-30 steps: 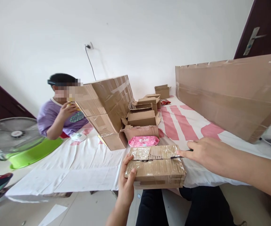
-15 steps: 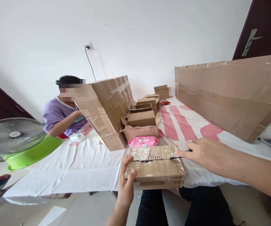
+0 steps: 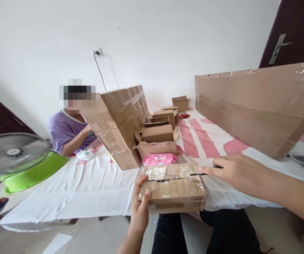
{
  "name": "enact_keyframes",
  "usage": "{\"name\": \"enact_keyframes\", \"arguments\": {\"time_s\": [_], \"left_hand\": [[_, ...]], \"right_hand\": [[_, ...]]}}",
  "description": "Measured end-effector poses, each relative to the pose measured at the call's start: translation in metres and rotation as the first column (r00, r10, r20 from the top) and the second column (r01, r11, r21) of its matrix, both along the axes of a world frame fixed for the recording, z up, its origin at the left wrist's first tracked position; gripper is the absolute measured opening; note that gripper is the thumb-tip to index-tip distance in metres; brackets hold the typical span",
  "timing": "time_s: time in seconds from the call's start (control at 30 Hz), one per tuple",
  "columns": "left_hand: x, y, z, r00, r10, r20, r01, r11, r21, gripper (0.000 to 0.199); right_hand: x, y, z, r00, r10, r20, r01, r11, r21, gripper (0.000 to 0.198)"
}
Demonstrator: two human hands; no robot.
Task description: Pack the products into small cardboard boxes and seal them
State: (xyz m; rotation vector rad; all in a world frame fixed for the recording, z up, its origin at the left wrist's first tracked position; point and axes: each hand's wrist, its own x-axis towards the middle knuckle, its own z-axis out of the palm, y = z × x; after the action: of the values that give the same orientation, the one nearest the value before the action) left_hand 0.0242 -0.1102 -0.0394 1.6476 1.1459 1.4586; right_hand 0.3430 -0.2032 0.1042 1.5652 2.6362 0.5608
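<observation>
A taped cardboard box (image 3: 178, 192) lies at the front edge of the cloth-covered table, with a torn, ragged slit along its top. My left hand (image 3: 141, 203) grips its left end, thumb on the near top and fingers behind. My right hand (image 3: 233, 173) is closed round a slim dark knife (image 3: 195, 174), index finger stretched along it. The blade's tip rests at the right end of the slit; most of the handle is hidden in my hand. Just behind the box lies a pink packet (image 3: 159, 159).
Open cardboard boxes (image 3: 156, 148) run back in a row beside stacked cartons (image 3: 115, 123). A large cardboard panel (image 3: 255, 106) stands at right. Behind the cartons sits a person in a purple shirt (image 3: 64, 130). A fan (image 3: 14, 151) and green basin (image 3: 35, 174) are at left.
My right hand and the knife have shifted slightly up at the box's right end. My left hand keeps its grip. The person across the table has moved their head a little.
</observation>
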Motion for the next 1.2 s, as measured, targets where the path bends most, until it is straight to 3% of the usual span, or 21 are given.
{"name": "enact_keyframes", "arguments": {"time_s": [0.2, 0.43, 0.6, 0.7, 0.77, 0.9, 1.0, 1.1, 1.2], "left_hand": [[-0.001, 0.0, 0.0, 1.0, -0.005, 0.007, 0.005, 1.0, -0.006, 0.041], [0.001, -0.002, 0.002, 1.0, 0.008, 0.013, -0.008, 1.0, 0.005, 0.04], [0.005, -0.007, 0.007, 0.999, 0.018, 0.03, -0.018, 1.0, 0.003, 0.04], [0.005, -0.008, 0.009, 0.999, 0.017, 0.033, -0.016, 1.0, -0.007, 0.04], [0.005, -0.009, 0.009, 0.999, 0.019, 0.033, -0.019, 1.0, -0.009, 0.041], [0.005, -0.008, 0.009, 0.999, 0.015, 0.032, -0.015, 1.0, -0.015, 0.041], [0.005, -0.008, 0.009, 0.999, 0.013, 0.034, -0.013, 1.0, -0.017, 0.041], [0.005, -0.008, 0.008, 0.999, 0.015, 0.043, -0.014, 1.0, -0.017, 0.041], [0.006, -0.008, 0.008, 0.999, 0.018, 0.049, -0.018, 1.0, -0.005, 0.04]], "right_hand": [[-0.024, 0.009, 0.002, 0.997, 0.036, 0.063, -0.034, 0.999, -0.029, 0.06], [-0.017, -0.002, 0.009, 0.993, -0.065, 0.094, 0.069, 0.997, -0.045, 0.059], [0.016, -0.006, 0.005, 0.972, -0.101, -0.21, 0.076, 0.989, -0.123, 0.039], [0.039, 0.002, -0.019, 0.888, -0.195, -0.416, 0.163, 0.98, -0.112, 0.038], [0.054, 0.009, -0.045, 0.832, -0.296, -0.469, 0.26, 0.955, -0.141, 0.039], [0.077, 0.021, -0.103, 0.796, -0.404, -0.45, 0.317, 0.912, -0.259, 0.037], [0.089, 0.024, -0.133, 0.793, -0.444, -0.417, 0.33, 0.889, -0.318, 0.035], [0.095, 0.03, -0.143, 0.802, -0.477, -0.359, 0.373, 0.87, -0.323, 0.034], [0.087, 0.039, -0.13, 0.809, -0.4, -0.431, 0.327, 0.915, -0.235, 0.031]]}}
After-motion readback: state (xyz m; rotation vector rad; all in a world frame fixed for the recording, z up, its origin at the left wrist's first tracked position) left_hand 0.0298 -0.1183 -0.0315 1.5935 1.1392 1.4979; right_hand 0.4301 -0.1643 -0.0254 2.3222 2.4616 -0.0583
